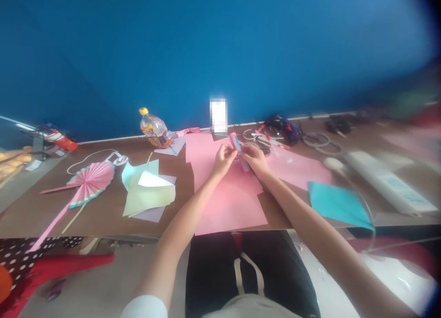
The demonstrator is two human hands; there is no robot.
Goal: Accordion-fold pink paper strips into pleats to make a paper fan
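Between both hands I hold a narrow folded strip of pink paper (235, 141) with a blue edge, tilted upright above the table. My left hand (225, 159) pinches it from the left, thumb and fingers together. From the right, my right hand (254, 158) is closed on the same strip, lower along its side. Beneath the hands lie large pink paper sheets (223, 203), overlapping one another. How the strip's layers are folded is too blurred to make out.
To the left lie a pleated pink paper fan (92, 182) and pale paper pieces (146, 196). A drink bottle (155, 130) with a yellow cap leans near the blue wall. At right are a teal sheet (337, 201), a white power strip (389, 182) and cables (322, 142).
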